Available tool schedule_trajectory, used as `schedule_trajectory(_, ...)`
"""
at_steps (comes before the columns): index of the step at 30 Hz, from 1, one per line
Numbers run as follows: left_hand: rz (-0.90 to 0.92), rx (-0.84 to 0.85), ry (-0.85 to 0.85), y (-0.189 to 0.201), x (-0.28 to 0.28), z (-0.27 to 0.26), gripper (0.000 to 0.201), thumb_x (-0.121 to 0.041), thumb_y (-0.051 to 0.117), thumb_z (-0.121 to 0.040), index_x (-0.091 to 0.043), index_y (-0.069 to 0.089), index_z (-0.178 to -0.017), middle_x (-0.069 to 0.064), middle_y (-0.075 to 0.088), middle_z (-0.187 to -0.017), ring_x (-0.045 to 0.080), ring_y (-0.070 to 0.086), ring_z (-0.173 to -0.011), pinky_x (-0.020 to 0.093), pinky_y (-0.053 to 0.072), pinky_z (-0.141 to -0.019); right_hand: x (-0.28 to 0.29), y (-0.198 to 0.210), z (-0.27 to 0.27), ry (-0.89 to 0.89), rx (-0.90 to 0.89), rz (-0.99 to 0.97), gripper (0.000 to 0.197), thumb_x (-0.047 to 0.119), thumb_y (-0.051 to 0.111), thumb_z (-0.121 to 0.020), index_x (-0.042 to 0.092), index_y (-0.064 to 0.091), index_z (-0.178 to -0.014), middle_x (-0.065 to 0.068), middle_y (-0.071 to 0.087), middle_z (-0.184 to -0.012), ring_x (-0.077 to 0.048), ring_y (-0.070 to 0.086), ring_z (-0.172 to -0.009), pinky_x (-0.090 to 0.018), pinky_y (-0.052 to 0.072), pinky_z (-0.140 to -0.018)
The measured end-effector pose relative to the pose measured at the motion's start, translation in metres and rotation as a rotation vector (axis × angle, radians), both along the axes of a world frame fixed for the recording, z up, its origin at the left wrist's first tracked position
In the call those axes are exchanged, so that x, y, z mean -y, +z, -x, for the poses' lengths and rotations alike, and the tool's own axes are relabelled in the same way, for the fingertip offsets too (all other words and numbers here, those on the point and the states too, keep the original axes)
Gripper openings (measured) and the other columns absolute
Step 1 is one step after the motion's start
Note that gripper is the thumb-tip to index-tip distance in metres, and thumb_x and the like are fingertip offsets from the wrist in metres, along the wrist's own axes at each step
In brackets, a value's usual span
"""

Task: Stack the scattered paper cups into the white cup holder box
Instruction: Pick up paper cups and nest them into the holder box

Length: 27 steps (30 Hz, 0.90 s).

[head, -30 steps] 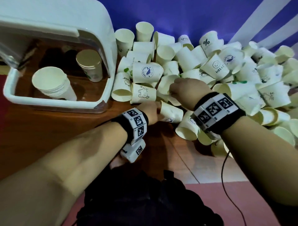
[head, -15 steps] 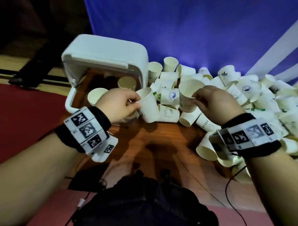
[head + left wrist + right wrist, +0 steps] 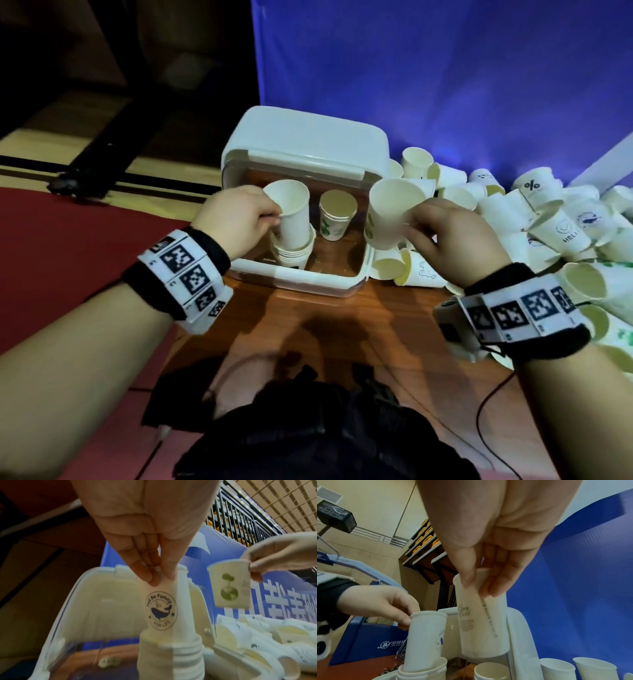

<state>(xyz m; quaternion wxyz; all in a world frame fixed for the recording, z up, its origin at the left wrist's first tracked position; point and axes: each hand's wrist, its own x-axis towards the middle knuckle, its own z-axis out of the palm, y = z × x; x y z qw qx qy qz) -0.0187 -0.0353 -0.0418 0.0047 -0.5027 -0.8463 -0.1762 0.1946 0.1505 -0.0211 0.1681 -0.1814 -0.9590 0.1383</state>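
The white cup holder box [image 3: 301,285] stands open on the wooden floor, its lid [image 3: 308,137] tipped back. My left hand [image 3: 236,219] pinches the rim of a whale-logo paper cup [image 3: 161,609], its base partly inside the stack of nested cups [image 3: 294,251] at the box's left. A second, shorter stack [image 3: 337,219] stands further back in the box. My right hand [image 3: 445,236] pinches the rim of a cup with a green tree print [image 3: 229,585] [image 3: 390,212], held in the air over the box's right wall.
A heap of scattered paper cups [image 3: 548,233] lies right of the box against a blue backdrop [image 3: 445,68]. A red mat [image 3: 68,240] lies to the left. Dark cloth [image 3: 325,438] and a black cable [image 3: 486,411] are near me.
Both hands lifted a cup from the heap and carried it left to the box. The left cup now enters the left stack; the right cup hovers at the box's right side.
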Motion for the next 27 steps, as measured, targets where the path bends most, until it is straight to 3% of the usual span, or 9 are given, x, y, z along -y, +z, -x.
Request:
schedule_trajectory(4,0.123,0.05,-0.039,-0.023,-0.01,0.014,0.022,-0.022,0.054,-0.088,-0.016,0.069,-0.104,0.006,0.063,-0.108,0.028,0.057,-0.104,0.039,0.046,-0.09,0.011,-0.001,0.013,0.009,-0.027,0.026,0.015,0.018,0.058,-0.086,0.008,0.067,-0.091,-0.009,0.064,-0.085,-0.029,0.06,-0.082,-0.038,0.048,-0.069)
schedule_trajectory(9,0.27,0.096,-0.125,-0.045,-0.022,0.018,0.026,-0.026,0.05,-0.091,-0.018,0.066,-0.111,0.002,0.061,-0.115,0.023,0.054,-0.11,0.034,0.044,-0.092,0.02,-0.006,0.026,0.06,-0.061,0.054,0.023,0.025,0.052,-0.085,0.007,0.067,-0.089,-0.008,0.065,-0.083,-0.025,0.06,-0.08,-0.03,0.046,-0.069)
schedule_trajectory(12,0.235,0.138,-0.154,-0.054,-0.024,0.017,0.03,-0.035,0.053,-0.088,-0.018,0.066,-0.11,0.001,0.06,-0.119,0.022,0.051,-0.112,0.035,0.042,-0.096,0.023,-0.009,0.034,0.106,-0.059,0.06,0.032,0.03,0.045,-0.088,0.007,0.067,-0.091,-0.009,0.066,-0.086,-0.025,0.061,-0.082,-0.025,0.043,-0.072)
schedule_trajectory(14,0.17,0.152,-0.107,-0.059,-0.022,0.017,0.047,-0.042,0.062,-0.081,-0.021,0.056,-0.123,0.0,0.047,-0.133,0.024,0.041,-0.121,0.036,0.034,-0.105,0.025,-0.01,0.04,0.123,-0.061,0.077,0.034,0.029,0.042,-0.088,0.006,0.067,-0.093,-0.009,0.066,-0.087,-0.025,0.061,-0.084,-0.02,0.04,-0.073)
schedule_trajectory(17,0.144,0.323,-0.002,-0.067,-0.022,0.022,0.096,-0.044,0.077,-0.064,-0.023,0.025,-0.142,0.001,0.025,-0.149,0.026,0.025,-0.135,0.04,0.023,-0.112,0.032,-0.011,0.051,0.147,-0.071,0.064,0.034,0.028,0.042,-0.087,0.005,0.067,-0.094,-0.011,0.066,-0.09,-0.028,0.064,-0.084,-0.029,0.05,-0.071)
schedule_trajectory(19,0.12,0.545,0.002,-0.073,-0.027,0.025,0.1,-0.037,0.082,-0.061,-0.021,0.025,-0.142,0.004,0.031,-0.147,0.025,0.029,-0.135,0.038,0.026,-0.112,0.038,-0.013,0.061,0.186,-0.064,0.033,0.034,0.027,0.043,-0.086,0.005,0.068,-0.095,-0.013,0.067,-0.09,-0.03,0.066,-0.082,-0.033,0.054,-0.069)
schedule_trajectory(21,0.082,0.707,-0.014,-0.077,-0.031,0.024,0.088,-0.024,0.083,-0.063,-0.017,0.035,-0.136,0.003,0.045,-0.136,0.021,0.042,-0.126,0.03,0.034,-0.103,0.042,-0.018,0.071,0.225,-0.019,0.019,0.037,0.028,0.042,-0.085,0.004,0.069,-0.095,-0.014,0.067,-0.09,-0.031,0.066,-0.081,-0.036,0.056,-0.068)
schedule_trajectory(25,0.041,0.779,0.001,-0.082,-0.032,0.024,0.088,-0.019,0.085,-0.059,-0.017,0.038,-0.133,0.006,0.05,-0.132,0.022,0.047,-0.121,0.033,0.038,-0.102,0.043,-0.036,0.088,0.272,0.108,-0.017,0.038,0.03,0.041,-0.085,0.006,0.07,-0.093,-0.016,0.067,-0.089,-0.036,0.066,-0.077,-0.041,0.055,-0.063)
schedule_trajectory(27,0.039,0.782,0.011,-0.085,-0.031,0.026,0.09,-0.022,0.085,-0.059,-0.016,0.036,-0.134,0.007,0.049,-0.133,0.022,0.046,-0.122,0.035,0.038,-0.104,0.043,-0.044,0.095,0.279,0.215,-0.022,0.03,0.024,0.046,-0.088,0.007,0.069,-0.098,-0.017,0.066,-0.095,-0.036,0.064,-0.085,-0.04,0.053,-0.07)
